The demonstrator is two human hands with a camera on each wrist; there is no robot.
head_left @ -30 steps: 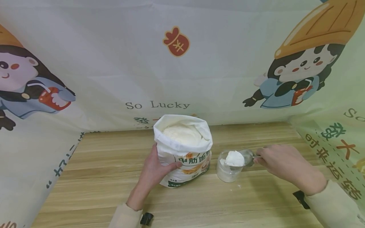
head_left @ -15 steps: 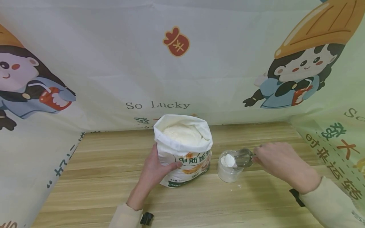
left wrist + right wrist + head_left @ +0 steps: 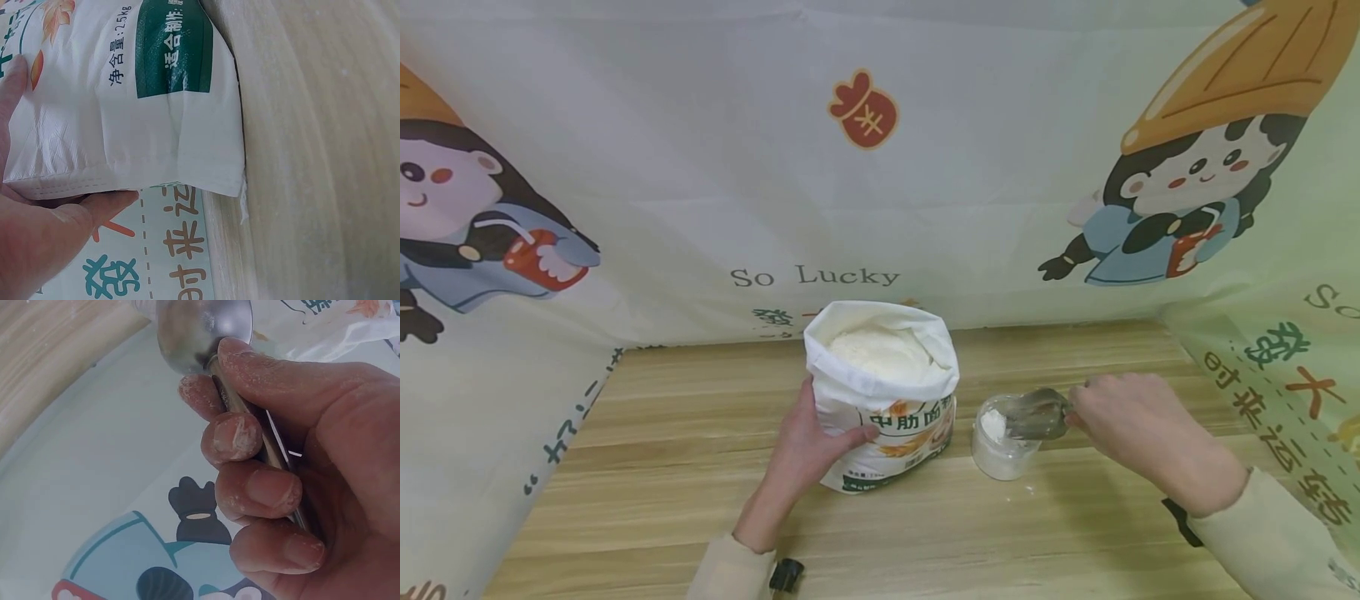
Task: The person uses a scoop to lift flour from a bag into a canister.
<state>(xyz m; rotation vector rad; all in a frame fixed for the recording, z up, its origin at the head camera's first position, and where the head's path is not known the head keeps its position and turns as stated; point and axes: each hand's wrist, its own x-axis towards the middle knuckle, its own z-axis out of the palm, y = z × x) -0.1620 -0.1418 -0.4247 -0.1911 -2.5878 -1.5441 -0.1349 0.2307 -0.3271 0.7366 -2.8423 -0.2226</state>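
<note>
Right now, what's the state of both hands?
Left hand: closed, holding the bag by its side.
Right hand: closed, holding the scoop.

Glossy metal scoop [image 3: 203, 328], wood-grain tabletop [image 3: 647, 467]

A small screened-off work space, the wider room impossible to tell: pale cartoon-printed sheeting [image 3: 985, 167] encloses the wood-grain counter [image 3: 662, 467] far, left and right.

Bag [image 3: 886, 393] upright (open); scoop [image 3: 1037, 415] over jar [image 3: 1004, 460]
</note>
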